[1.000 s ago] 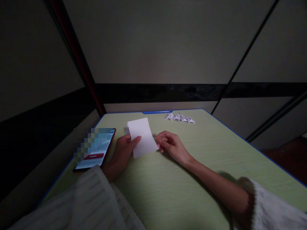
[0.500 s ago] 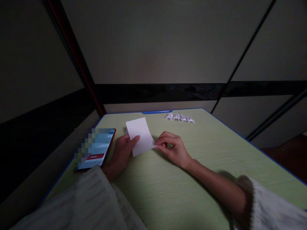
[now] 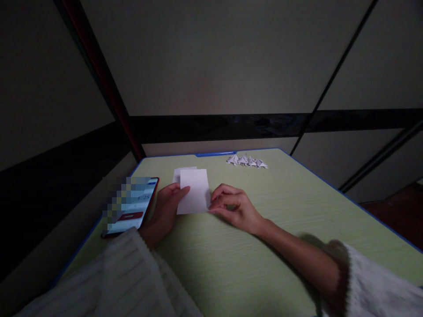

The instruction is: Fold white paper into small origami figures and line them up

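Note:
A white sheet of paper [image 3: 194, 193] is held upright-looking over the table, its far edge away from me. My left hand [image 3: 170, 200] is closed on its left side, thumb on the near face and fingers behind. Another white layer [image 3: 185, 169] shows behind it at the upper left; whether it is a fold of the same paper or a separate sheet, I cannot tell. My right hand [image 3: 233, 202] pinches the lower right corner between thumb and fingers.
A phone with a lit screen [image 3: 134, 211] lies at the table's left edge. Several small folded white paper figures [image 3: 247, 161] sit in a row at the back. The pale green table [image 3: 211, 273] has a blue rim, with cabinet panels [image 3: 218, 57] behind it.
The front paper has straightened and shifted a little right at its top, revealing more of the layer behind. My right hand has moved slightly left and down with the corner.

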`<state>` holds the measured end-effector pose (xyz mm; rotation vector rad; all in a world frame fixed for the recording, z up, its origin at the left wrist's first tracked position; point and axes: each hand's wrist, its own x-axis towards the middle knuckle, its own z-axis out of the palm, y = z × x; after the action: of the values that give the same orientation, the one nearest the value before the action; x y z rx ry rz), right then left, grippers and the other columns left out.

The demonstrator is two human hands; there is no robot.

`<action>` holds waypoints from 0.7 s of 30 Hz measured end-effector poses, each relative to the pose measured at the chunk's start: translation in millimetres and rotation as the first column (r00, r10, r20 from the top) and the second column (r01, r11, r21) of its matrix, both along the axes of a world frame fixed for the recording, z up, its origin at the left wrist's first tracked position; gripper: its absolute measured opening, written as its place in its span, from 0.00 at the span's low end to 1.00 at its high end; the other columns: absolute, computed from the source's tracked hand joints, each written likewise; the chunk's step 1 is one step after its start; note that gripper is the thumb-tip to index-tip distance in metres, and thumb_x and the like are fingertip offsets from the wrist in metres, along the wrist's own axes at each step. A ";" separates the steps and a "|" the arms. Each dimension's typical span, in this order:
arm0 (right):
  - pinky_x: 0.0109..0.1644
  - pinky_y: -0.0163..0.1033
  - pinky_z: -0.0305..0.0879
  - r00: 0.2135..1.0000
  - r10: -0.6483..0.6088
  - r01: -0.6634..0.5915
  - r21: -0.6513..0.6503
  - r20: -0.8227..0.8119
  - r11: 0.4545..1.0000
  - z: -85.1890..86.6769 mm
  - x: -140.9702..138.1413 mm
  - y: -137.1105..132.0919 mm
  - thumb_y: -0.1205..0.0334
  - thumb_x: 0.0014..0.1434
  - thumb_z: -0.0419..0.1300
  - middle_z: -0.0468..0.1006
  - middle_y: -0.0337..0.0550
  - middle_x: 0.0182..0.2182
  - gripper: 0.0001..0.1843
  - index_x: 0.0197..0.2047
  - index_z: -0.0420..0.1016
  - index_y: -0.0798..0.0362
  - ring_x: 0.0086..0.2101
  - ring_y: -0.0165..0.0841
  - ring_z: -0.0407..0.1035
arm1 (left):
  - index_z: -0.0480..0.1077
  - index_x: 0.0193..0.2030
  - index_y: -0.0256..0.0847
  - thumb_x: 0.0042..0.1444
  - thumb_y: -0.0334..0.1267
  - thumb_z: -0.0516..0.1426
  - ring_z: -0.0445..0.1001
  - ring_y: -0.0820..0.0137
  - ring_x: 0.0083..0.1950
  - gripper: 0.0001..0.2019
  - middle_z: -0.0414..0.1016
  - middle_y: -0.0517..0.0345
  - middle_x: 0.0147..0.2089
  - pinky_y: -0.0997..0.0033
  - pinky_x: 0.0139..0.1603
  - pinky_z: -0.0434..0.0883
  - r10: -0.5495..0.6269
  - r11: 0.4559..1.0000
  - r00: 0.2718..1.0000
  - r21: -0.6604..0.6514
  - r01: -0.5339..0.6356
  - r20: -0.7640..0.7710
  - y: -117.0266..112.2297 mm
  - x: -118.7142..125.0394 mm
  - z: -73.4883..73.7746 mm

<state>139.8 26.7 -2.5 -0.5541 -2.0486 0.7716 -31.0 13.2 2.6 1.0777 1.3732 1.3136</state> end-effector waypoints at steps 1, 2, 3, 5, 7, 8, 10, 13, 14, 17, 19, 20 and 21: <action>0.30 0.34 0.61 1.000 0.012 -0.012 0.002 -0.001 1.000 0.6 0.0 -0.4 0.66 0.48 0.57 0.68 0.43 0.28 0.05 0.24 0.72 0.56 0.29 0.27 0.64 | 0.66 0.26 0.35 0.41 0.40 0.55 0.64 0.74 0.19 0.09 0.68 0.63 0.18 0.77 0.18 0.58 -0.003 1.000 1.000 -0.005 0.003 0.026 0.6 -0.3 -1.2; 0.30 0.34 0.61 1.000 0.021 -0.021 0.005 -0.004 1.000 1.2 -0.1 -0.8 0.67 0.48 0.57 0.68 0.43 0.28 0.05 0.23 0.72 0.57 0.29 0.27 0.64 | 0.66 0.26 0.35 0.41 0.40 0.55 0.64 0.75 0.18 0.09 0.68 0.63 0.18 0.77 0.18 0.58 -0.003 1.000 0.999 -0.007 0.003 0.046 1.1 -0.5 -2.1; 0.31 0.34 0.61 0.999 0.032 -0.032 0.008 -0.007 0.999 1.8 -0.2 -1.0 0.67 0.47 0.57 0.69 0.43 0.28 0.05 0.23 0.71 0.57 0.29 0.27 0.64 | 0.66 0.26 0.35 0.41 0.39 0.55 0.64 0.75 0.18 0.09 0.67 0.64 0.17 0.78 0.18 0.58 0.001 1.000 0.998 -0.005 0.000 0.061 1.7 -0.8 -2.9; 0.31 0.34 0.62 0.998 0.063 -0.063 0.019 -0.005 0.998 2.8 -0.5 -1.5 0.69 0.47 0.57 0.70 0.44 0.29 0.05 0.21 0.70 0.57 0.29 0.28 0.65 | 0.65 0.25 0.35 0.40 0.38 0.56 0.63 0.76 0.17 0.08 0.66 0.65 0.16 0.78 0.18 0.58 0.015 1.000 0.996 0.005 -0.016 0.082 3.7 -1.6 -5.4; 0.34 0.35 0.62 0.995 0.101 -0.102 0.037 0.009 0.994 3.3 -0.5 -1.8 0.70 0.48 0.56 0.72 0.45 0.28 0.06 0.21 0.68 0.58 0.30 0.28 0.65 | 0.65 0.25 0.36 0.39 0.37 0.56 0.62 0.77 0.16 0.07 0.67 0.66 0.16 0.78 0.19 0.59 0.017 1.000 0.995 0.020 -0.019 0.099 6.9 -3.2 -9.3; 0.35 0.35 0.62 0.993 0.114 -0.114 0.040 0.015 0.993 3.2 -0.4 -2.0 0.71 0.48 0.56 0.73 0.45 0.28 0.06 0.21 0.67 0.58 0.30 0.28 0.65 | 0.65 0.26 0.36 0.38 0.36 0.57 0.63 0.77 0.17 0.07 0.68 0.65 0.18 0.78 0.19 0.59 0.023 0.999 0.994 0.027 -0.026 0.104 8.8 -4.2 -11.6; 0.35 0.36 0.62 0.993 0.119 -0.119 0.029 0.021 0.992 2.7 0.0 -2.4 0.71 0.48 0.55 0.74 0.46 0.27 0.06 0.21 0.67 0.57 0.30 0.28 0.65 | 0.66 0.28 0.36 0.36 0.36 0.59 0.66 0.76 0.20 0.10 0.70 0.64 0.20 0.78 0.21 0.60 0.040 0.997 0.993 0.056 -0.046 0.110 12.0 -6.4 -15.8; 0.34 0.34 0.63 0.994 0.106 -0.106 -0.009 0.030 0.994 1.7 0.7 -2.8 0.71 0.48 0.55 0.74 0.46 0.27 0.05 0.22 0.67 0.57 0.30 0.28 0.65 | 0.66 0.31 0.37 0.35 0.37 0.60 0.68 0.74 0.22 0.13 0.71 0.63 0.22 0.76 0.23 0.62 0.061 0.995 0.993 0.068 -0.068 0.098 14.5 -9.1 -19.4; 0.34 0.34 0.62 0.994 0.102 -0.102 -0.016 0.034 0.995 1.5 0.8 -2.8 0.71 0.48 0.55 0.74 0.45 0.26 0.05 0.22 0.67 0.58 0.29 0.28 0.65 | 0.65 0.32 0.37 0.35 0.38 0.60 0.68 0.74 0.23 0.14 0.71 0.63 0.22 0.76 0.24 0.62 0.066 0.995 0.994 0.067 -0.072 0.084 14.7 -9.7 -19.7; 0.31 0.33 0.62 0.995 0.086 -0.085 -0.026 0.052 0.996 1.3 0.5 -2.9 0.70 0.48 0.55 0.72 0.44 0.24 0.04 0.23 0.68 0.58 0.27 0.27 0.64 | 0.65 0.33 0.37 0.37 0.38 0.60 0.69 0.73 0.23 0.15 0.72 0.62 0.23 0.75 0.24 0.62 0.083 0.994 0.996 0.067 -0.083 0.013 14.4 -10.9 -19.1; 0.29 0.32 0.61 0.995 0.076 -0.075 -0.028 0.064 0.997 1.0 0.1 -3.0 0.70 0.48 0.55 0.70 0.43 0.23 0.04 0.24 0.69 0.59 0.25 0.26 0.63 | 0.65 0.33 0.37 0.36 0.38 0.60 0.69 0.73 0.24 0.14 0.72 0.62 0.23 0.75 0.25 0.63 0.097 0.993 0.995 0.075 -0.095 -0.020 14.1 -10.9 -18.0; 0.29 0.31 0.60 0.995 0.073 -0.072 -0.026 0.066 0.997 0.7 -0.1 -3.0 0.70 0.48 0.55 0.69 0.42 0.22 0.04 0.24 0.69 0.59 0.25 0.26 0.62 | 0.66 0.33 0.37 0.37 0.37 0.60 0.69 0.73 0.24 0.14 0.72 0.62 0.23 0.75 0.26 0.63 0.099 0.992 0.995 0.082 -0.096 -0.026 13.9 -10.7 -17.2; 0.28 0.31 0.60 0.995 0.071 -0.070 -0.023 0.066 0.997 0.3 -0.1 -3.1 0.70 0.48 0.55 0.68 0.41 0.22 0.03 0.25 0.70 0.59 0.24 0.25 0.62 | 0.66 0.32 0.37 0.37 0.36 0.60 0.69 0.73 0.25 0.13 0.72 0.62 0.23 0.75 0.26 0.63 0.091 0.992 0.995 0.089 -0.089 -0.027 13.5 -10.2 -16.1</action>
<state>139.6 23.5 -2.1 -0.5278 -2.1332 0.8261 -41.2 26.7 -13.4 1.1098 1.4123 1.4399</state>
